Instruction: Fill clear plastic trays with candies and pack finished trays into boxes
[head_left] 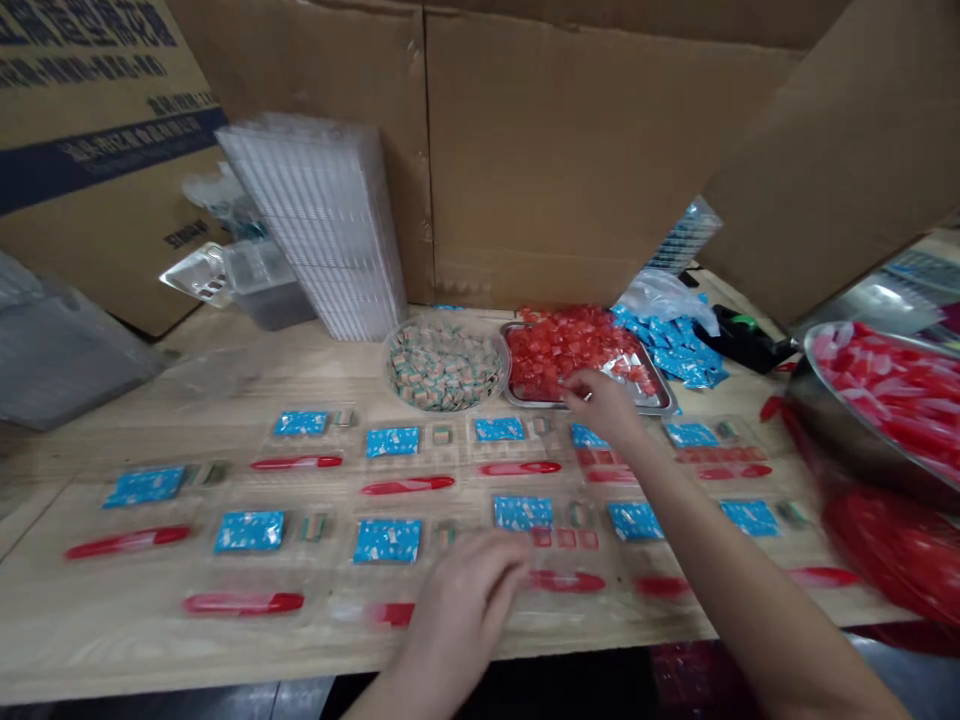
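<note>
My right hand [606,402] reaches over the near edge of a metal tray [666,402] heaped with small red translucent pieces [574,345]. Its fingertips are pinched at the pieces; what they hold is too small to make out. My left hand [474,592], slightly blurred, is closed with curled fingers above the front row of clear plastic trays. Whatever lies in those fingers is hidden. Just right of it, one clear tray holds a blue packet [523,512], a few red squares [566,539], a small striped block [580,514] and a red pen-shaped item [566,581].
A round clear container [446,362] of small striped blocks stands beside the metal tray. Blue packets [675,345] pile up behind. At right is a metal bowl [862,420] of red pen-shaped items. Stacked clear trays [322,225] and cardboard [600,150] bound the back.
</note>
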